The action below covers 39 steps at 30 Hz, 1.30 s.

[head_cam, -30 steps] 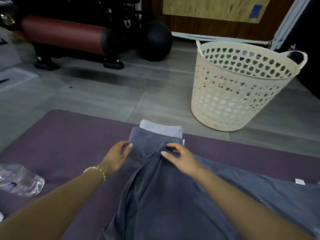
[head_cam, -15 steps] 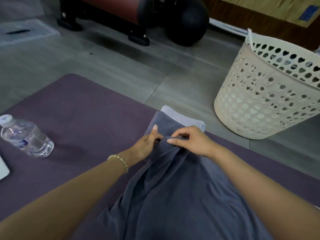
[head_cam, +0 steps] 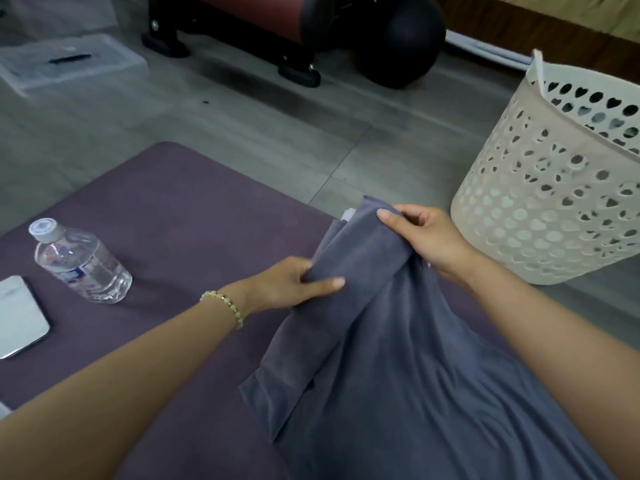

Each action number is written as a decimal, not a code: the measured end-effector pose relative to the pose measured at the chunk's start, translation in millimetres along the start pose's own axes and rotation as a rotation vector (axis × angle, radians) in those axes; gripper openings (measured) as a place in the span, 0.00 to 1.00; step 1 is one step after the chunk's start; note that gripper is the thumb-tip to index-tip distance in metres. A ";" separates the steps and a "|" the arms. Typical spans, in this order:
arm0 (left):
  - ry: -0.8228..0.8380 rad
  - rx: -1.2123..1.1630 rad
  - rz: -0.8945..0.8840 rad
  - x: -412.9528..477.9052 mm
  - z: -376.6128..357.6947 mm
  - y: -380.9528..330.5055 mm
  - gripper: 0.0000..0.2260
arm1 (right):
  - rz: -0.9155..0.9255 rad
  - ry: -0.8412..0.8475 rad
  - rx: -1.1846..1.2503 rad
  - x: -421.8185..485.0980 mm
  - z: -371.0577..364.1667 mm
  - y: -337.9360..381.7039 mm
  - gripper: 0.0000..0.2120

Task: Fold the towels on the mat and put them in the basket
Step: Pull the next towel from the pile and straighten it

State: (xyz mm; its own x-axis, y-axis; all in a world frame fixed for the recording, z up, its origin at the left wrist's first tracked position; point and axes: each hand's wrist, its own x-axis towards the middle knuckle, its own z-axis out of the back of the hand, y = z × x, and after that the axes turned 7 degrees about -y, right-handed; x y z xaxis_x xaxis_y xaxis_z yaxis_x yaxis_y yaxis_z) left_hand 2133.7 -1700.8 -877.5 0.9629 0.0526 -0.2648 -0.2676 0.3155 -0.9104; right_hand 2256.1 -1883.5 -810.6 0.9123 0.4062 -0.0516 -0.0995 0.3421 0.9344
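A large blue-grey towel (head_cam: pixel 398 358) lies crumpled on the purple mat (head_cam: pixel 180 216), its far end lifted off the mat. My left hand (head_cam: pixel 294 285) grips the towel's left edge, thumb on top. My right hand (head_cam: pixel 426 237) pinches the raised far edge of the same towel. A sliver of a folded pale towel (head_cam: pixel 349 213) shows behind the lifted cloth, mostly hidden. The cream basket (head_cam: pixel 554 202) with heart-shaped holes stands on the floor to the right, beyond the mat.
A clear water bottle (head_cam: pixel 81 261) lies on the mat at the left, with a phone (head_cam: pixel 19 317) beside it. A black ball (head_cam: pixel 398 39) and a red padded bench (head_cam: pixel 263 15) stand on the grey floor at the back. A clear plastic box (head_cam: pixel 69 60) sits far left.
Both hands have taken hold of the blue-grey towel's far end and lifted it, moving apart along its edge. My view has turned left and down, so the basket sits further right.
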 end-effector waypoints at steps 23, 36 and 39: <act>0.316 -0.590 0.377 -33.6 -34.3 -31.2 0.27 | -0.320 -0.134 0.210 -119.9 -52.5 -45.0 0.05; 0.200 0.804 -0.543 36.3 -118.2 -87.1 0.16 | -0.461 -0.019 0.265 -168.2 85.0 -91.8 0.22; 0.530 0.568 -0.336 43.7 -164.8 -121.5 0.11 | -0.509 -0.020 0.417 -194.3 125.4 -92.3 0.06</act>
State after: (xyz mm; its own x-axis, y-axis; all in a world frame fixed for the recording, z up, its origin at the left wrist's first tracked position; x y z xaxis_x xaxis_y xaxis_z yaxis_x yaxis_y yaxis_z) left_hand 2202.4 -1893.0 -830.8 0.8064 -0.5354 -0.2514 0.2248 0.6705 -0.7070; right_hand 2137.9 -2100.3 -842.6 0.8125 0.2631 -0.5202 0.5050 0.1284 0.8535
